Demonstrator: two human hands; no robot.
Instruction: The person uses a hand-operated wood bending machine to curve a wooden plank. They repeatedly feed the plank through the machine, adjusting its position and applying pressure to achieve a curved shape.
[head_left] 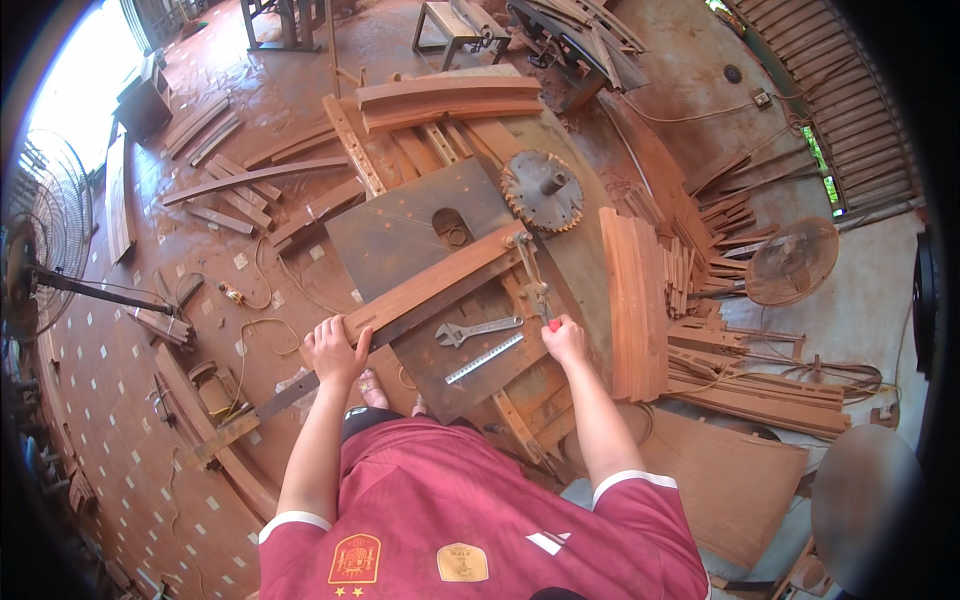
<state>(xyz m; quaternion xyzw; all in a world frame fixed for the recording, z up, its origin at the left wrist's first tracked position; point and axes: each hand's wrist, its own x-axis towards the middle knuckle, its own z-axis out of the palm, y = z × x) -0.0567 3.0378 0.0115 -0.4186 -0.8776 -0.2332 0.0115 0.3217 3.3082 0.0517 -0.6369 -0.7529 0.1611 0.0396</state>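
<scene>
My left hand (335, 348) rests on the near left end of a long wooden bar (440, 280) lying across a dark metal machine table (385, 235), its fingers bent over the edge. My right hand (566, 340) is closed around a red-handled tool (554, 325); its exact kind is unclear. Beyond it, a metal linkage (530, 262) reaches up to a bolt at the bar's far end. Between my hands lie an adjustable wrench (478, 331) and a short white ruler (485, 359). A round toothed saw blade (542, 190) lies flat past the bar, beside the round table opening (452, 230).
Curved wooden pieces are stacked at the table's far edge (450, 98) and on its right (635, 305). Timber offcuts (750, 380) crowd the right floor. Loose boards (235, 195) and a cord (245, 350) lie left. Fans stand at far left (40, 240) and right (793, 262).
</scene>
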